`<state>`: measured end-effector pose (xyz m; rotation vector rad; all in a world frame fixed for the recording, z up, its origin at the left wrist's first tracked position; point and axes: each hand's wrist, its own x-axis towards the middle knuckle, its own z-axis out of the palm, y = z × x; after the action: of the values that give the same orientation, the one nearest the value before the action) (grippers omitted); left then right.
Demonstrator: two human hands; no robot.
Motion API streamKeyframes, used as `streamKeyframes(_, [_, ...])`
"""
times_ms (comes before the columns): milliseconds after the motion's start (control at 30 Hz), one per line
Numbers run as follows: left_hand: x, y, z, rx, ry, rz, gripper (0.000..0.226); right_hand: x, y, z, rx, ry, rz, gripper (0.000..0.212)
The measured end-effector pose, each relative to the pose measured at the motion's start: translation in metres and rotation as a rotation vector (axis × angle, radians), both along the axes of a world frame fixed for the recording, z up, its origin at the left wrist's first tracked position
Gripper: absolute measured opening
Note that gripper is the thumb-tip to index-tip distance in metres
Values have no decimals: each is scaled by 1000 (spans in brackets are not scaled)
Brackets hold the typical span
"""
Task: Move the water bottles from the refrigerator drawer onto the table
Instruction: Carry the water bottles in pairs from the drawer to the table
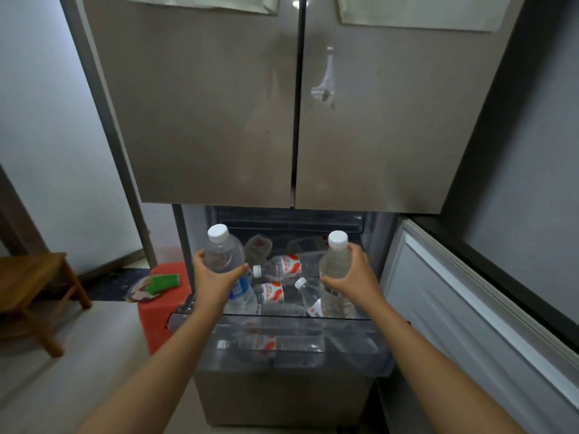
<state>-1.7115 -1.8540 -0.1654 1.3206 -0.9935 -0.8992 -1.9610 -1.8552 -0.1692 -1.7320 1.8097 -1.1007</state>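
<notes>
A person's left hand [216, 277] grips one white-capped water bottle [224, 250] and the right hand [351, 277] grips a second bottle [335, 261], both upright just above the open refrigerator drawer [282, 352], apparently to carry two per trip. Several red-labelled bottles [282, 267] lie on their sides inside, not yet moved.

The pulled-out refrigerator drawer [360, 346] sits below two upper doors [219, 104]. Water bottles [282, 268] lie inside it. Above it, the left grip [216, 277] holds the left bottle [224, 253] upright, and the right grip [352, 272] holds the right bottle [336, 261]. Left of the drawer, a stool [150, 324] bears a plate [138, 294] and a sponge [164, 282]. A low table [28, 270] stands farther left.
</notes>
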Motion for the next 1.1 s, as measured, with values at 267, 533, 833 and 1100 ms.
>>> streamKeyframes(267, [14,17,29,-94,117,38,78,-3,-12,8,23,-98,110,87])
streamKeyframes(533, [54,11,58,-175,230,144,74,24,-38,30,80,184,290,79])
streamKeyframes(833, [122,-1,93,-153,39,287,72,136,-60,134,-51,-132,669,75])
streamKeyframes(1100, [197,52,71,-68,18,501,68,243,-71,132,-18,-284,962,73])
